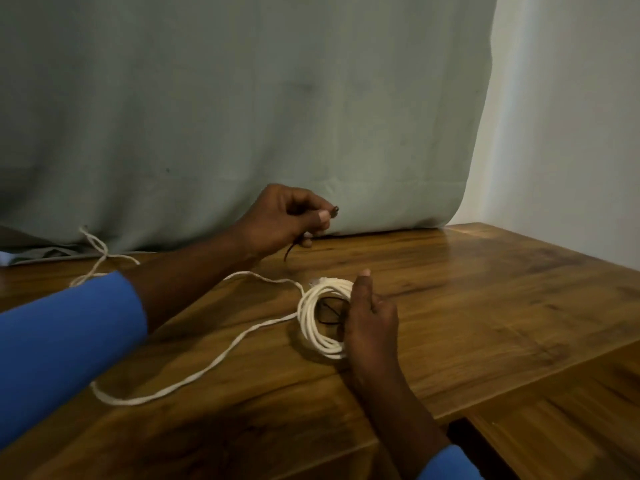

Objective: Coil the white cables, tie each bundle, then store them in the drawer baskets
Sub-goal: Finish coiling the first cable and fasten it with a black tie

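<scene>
1. Here, the right hand [372, 317] grips a coil of white cable [322, 318], fingers wrapped around the right side of the loops and thumb pointing up, holding the coil upright on its edge against the wooden table [485, 289].
2. The coil sits near the middle of the table, its plug end [316, 281] showing at the top of the loops.
3. A loose tail of the same cable [194, 372] leaves the coil on its left, curves across the tabletop toward the near edge, and doubles back in a bend.
4. Another white strand [98, 252] lies further back on the left, running up to the hem of a grey-green cloth [242, 116] hung behind the table.
5. The left hand [287, 220] is raised above the table behind the coil, closed in a pinch on a thin dark tie [334, 211]; one end pokes out past the fingertips and the other hangs down below the hand.
6. A dark thin strand [329, 311] also shows inside the coil's opening; whether it joins the pinched tie is unclear.
7. Both forearms wear blue sleeves [69, 344].
</scene>
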Demonstrator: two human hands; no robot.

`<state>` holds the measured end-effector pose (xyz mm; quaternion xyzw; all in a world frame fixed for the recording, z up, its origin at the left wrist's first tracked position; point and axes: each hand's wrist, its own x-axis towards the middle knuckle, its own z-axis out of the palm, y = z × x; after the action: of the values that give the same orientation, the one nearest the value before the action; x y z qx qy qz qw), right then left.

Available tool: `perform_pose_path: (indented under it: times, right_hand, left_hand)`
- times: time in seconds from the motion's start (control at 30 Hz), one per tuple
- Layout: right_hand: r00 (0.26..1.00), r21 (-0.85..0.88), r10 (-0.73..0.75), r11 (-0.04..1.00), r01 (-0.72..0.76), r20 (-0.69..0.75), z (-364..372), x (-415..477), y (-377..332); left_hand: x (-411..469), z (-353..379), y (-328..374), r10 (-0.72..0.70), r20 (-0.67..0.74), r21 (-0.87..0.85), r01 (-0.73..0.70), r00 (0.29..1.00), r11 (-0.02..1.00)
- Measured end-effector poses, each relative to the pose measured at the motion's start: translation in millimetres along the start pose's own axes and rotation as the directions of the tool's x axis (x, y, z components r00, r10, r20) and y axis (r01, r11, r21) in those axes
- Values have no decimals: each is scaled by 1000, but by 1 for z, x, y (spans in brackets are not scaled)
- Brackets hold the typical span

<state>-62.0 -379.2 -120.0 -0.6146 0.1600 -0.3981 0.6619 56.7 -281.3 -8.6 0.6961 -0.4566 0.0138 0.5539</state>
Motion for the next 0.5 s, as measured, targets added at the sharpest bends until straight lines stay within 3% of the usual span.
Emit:
perform_pose_path:
  times: [0.07,0.2,0.33,0.4,0.5]
  right_hand:
    - [998,-59,-47,997,49,33,5,-7,-3]
    - [981,-103,-82,989,102,176,25,-25,-10]
    - [964,-80,-67,993,90,257,65,-39,-13]
    - [963,-50,-28,998,43,267,92,-39,-13]
    - [949,86,181,974,-209,257,129,-25,-4]
  left_hand:
    - [-29,-21,7,46,-68,43,-43,997,998]
    - [-76,-49,1,341,-197,415,-237,919,878]
    - [-107,-68,-30,387,-306,410,-247,870,878]
    - [-118,-80,-53,390,-292,487,-215,873,846]
    - [-125,-98,-79,367,-317,559,-140,875,817]
